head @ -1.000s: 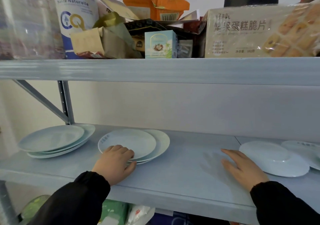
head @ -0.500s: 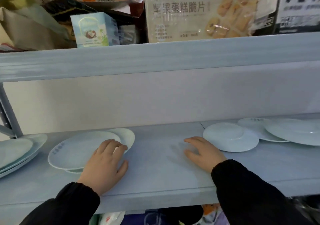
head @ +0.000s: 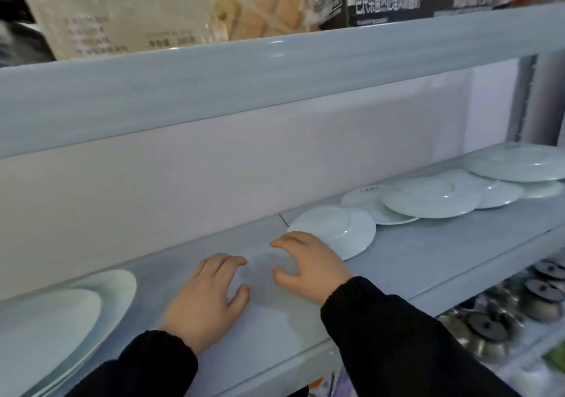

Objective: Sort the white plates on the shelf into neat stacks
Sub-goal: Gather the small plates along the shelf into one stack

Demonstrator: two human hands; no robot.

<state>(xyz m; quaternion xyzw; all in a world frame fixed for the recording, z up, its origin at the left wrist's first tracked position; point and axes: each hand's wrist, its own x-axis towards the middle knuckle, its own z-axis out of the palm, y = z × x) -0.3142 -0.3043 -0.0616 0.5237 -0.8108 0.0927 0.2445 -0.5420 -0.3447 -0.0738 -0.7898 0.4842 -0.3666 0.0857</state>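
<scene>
Sitting at the lower left of the frame is a pile of white plates (head: 55,320), and next to it the left hand (head: 208,302) lies flat and loose on the bare shelf (head: 428,253), holding nothing. Just right of that, the right hand (head: 308,262) has bent fingers with nothing in them, close beside a small upside-down plate (head: 336,228) in the middle, so I think the step is picking the next plate to stack. The next move needs a grip on its rim, a flip, then tidying the messy overlapping plates (head: 431,199) at the right.
</scene>
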